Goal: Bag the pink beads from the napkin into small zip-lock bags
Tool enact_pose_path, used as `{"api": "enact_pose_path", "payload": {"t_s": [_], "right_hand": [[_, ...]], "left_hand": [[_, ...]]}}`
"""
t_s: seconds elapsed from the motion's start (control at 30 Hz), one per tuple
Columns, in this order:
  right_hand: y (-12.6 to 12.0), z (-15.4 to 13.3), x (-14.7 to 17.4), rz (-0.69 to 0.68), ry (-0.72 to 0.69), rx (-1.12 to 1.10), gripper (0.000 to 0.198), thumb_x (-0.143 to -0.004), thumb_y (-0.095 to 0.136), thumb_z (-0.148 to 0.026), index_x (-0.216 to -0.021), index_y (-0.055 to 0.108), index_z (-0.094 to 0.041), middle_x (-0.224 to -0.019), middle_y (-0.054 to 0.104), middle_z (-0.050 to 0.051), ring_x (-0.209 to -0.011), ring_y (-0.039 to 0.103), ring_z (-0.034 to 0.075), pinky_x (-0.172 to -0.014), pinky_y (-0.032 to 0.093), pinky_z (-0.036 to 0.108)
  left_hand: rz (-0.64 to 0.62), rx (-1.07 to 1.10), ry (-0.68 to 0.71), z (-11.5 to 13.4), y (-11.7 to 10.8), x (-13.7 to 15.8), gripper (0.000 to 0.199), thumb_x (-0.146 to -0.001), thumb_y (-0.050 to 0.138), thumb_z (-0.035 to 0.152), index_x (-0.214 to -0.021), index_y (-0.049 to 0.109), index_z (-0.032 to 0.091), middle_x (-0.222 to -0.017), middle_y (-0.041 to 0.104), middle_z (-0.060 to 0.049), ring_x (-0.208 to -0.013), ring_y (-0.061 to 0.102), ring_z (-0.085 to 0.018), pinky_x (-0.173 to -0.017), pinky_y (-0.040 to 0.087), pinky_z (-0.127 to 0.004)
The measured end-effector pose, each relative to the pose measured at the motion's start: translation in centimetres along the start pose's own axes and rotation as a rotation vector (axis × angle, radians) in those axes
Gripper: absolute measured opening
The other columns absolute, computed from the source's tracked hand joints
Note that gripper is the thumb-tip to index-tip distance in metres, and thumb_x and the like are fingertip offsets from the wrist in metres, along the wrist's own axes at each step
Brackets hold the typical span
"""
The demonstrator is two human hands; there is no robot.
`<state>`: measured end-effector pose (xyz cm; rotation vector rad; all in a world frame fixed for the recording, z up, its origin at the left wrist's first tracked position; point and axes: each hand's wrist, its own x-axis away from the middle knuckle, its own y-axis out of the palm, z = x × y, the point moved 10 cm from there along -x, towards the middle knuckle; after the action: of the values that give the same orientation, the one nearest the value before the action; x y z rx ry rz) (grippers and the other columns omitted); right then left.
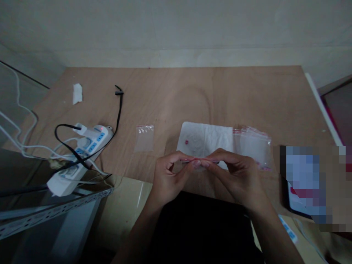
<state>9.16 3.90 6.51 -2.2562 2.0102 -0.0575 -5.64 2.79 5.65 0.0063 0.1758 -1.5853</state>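
My left hand [172, 178] and my right hand [240, 178] meet near the table's front edge, thumbs and fingers pinching a small zip bag [202, 160] along its reddish strip. The bag is seen nearly edge-on, so its contents cannot be made out. Just beyond my hands lies a white sheet [211, 134] with a small dark-red piece [186, 142] on its left part. Several clear zip bags [251, 143] with red strips are piled at the sheet's right end, small reddish bits at their lower edge. One flat zip bag [145, 139] lies apart to the left.
A white power strip [101, 138] with plugs and tangled cables occupies the table's left front. A black cable [120, 110] and a white scrap [77, 93] lie farther back. At right is a dark-edged device [295, 207], partly pixelated. A wall [176, 33] borders the wooden table [165, 91].
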Motion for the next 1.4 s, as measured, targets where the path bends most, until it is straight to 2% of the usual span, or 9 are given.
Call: {"api": "enact_pose_path", "payload": {"t_s": [0.33,0.5,0.7,0.77,0.9,0.97,1.1,1.23,1.4], "right_hand": [[-0.8,-3.0,1.6,0.057,-0.2,0.295,0.017,-0.084,0.067,-0.013,-0.087,0.078,-0.026,-0.076,0.074,0.001,-0.066,0.067,0.013,-0.059,0.053,0.025],[-0.6,-1.7,1.4,-0.023,-0.1,0.241,0.007,-0.084,0.07,-0.019,-0.086,0.076,-0.024,-0.078,0.074,0.0,-0.07,0.068,0.013,-0.063,0.054,0.024],[0.0,-1.1,1.4,-0.029,-0.047,0.202,0.008,-0.084,0.068,-0.023,-0.077,0.069,-0.02,-0.069,0.069,0.0,-0.063,0.065,0.013,-0.057,0.052,0.023],[-1.2,-1.4,1.5,0.035,-0.055,0.24,0.008,-0.084,0.066,-0.023,-0.076,0.068,-0.021,-0.07,0.069,0.0,-0.064,0.065,0.013,-0.058,0.053,0.024],[-7.0,-1.7,1.3,0.351,-0.009,0.198,0.005,-0.077,0.074,-0.027,-0.079,0.069,-0.025,-0.063,0.067,-0.003,-0.052,0.061,0.011,-0.047,0.049,0.022],[-10.1,-1.5,1.1,0.507,0.014,0.148,0.02,-0.071,0.081,-0.027,-0.088,0.069,-0.026,-0.06,0.065,-0.004,-0.045,0.057,0.011,-0.04,0.044,0.022],[-14.5,0.3,0.3,0.65,0.102,0.276,0.027,-0.07,0.081,-0.032,-0.093,0.068,-0.028,-0.059,0.062,-0.005,-0.039,0.052,0.011,-0.035,0.037,0.023],[-16.0,4.2,-0.6,0.537,0.255,0.59,0.025,-0.082,0.068,-0.042,-0.105,0.066,-0.032,-0.074,0.064,0.0,-0.06,0.061,0.02,-0.052,0.044,0.033],[-16.1,3.4,-0.4,0.564,0.126,0.885,0.038,-0.086,0.062,-0.044,-0.118,0.065,-0.024,-0.108,0.065,0.012,-0.085,0.063,0.031,-0.075,0.048,0.05]], "left_hand": [[-0.056,-0.072,0.067,1.4,0.9,0.1,0.006,-0.084,0.067,0.021,-0.079,0.071,0.02,-0.072,0.074,-0.002,-0.065,0.068,-0.015,-0.062,0.054,-0.027],[-0.095,-0.029,0.026,0.9,0.7,0.1,0.005,-0.083,0.07,0.022,-0.081,0.074,0.019,-0.077,0.077,-0.004,-0.068,0.07,-0.016,-0.064,0.055,-0.027],[-0.337,-0.09,-0.024,1.0,1.3,0.6,0.018,-0.091,0.059,0.028,-0.095,0.076,0.022,-0.09,0.078,-0.005,-0.084,0.071,-0.019,-0.078,0.056,-0.031],[-0.209,-0.177,-0.024,0.1,-0.8,0.0,0.018,-0.088,0.062,0.032,-0.094,0.075,0.021,-0.09,0.077,-0.005,-0.085,0.071,-0.02,-0.077,0.056,-0.032],[0.413,-0.592,-0.069,-2.5,-9.6,-0.9,0.032,-0.085,0.062,0.044,-0.098,0.071,0.017,-0.099,0.073,-0.01,-0.088,0.068,-0.024,-0.081,0.054,-0.04],[0.569,-0.791,-0.146,-3.8,-12.3,-1.2,0.053,-0.076,0.069,0.049,-0.113,0.064,0.011,-0.112,0.069,-0.017,-0.105,0.063,-0.031,-0.094,0.049,-0.048],[0.597,-0.933,-0.321,-6.2,-14.0,-2.7,0.07,-0.077,0.065,0.057,-0.123,0.056,0.005,-0.132,0.057,-0.025,-0.129,0.048,-0.039,-0.11,0.033,-0.054],[0.582,-1.048,-0.311,-6.0,-12.8,-4.2,0.072,-0.069,0.072,0.058,-0.118,0.058,0.007,-0.135,0.055,-0.024,-0.132,0.045,-0.04,-0.112,0.03,-0.055],[0.58,-1.077,-0.251,-5.7,-12.1,-4.8,0.061,-0.068,0.075,0.048,-0.113,0.062,0.008,-0.127,0.062,-0.021,-0.126,0.052,-0.038,-0.11,0.035,-0.053]]}}
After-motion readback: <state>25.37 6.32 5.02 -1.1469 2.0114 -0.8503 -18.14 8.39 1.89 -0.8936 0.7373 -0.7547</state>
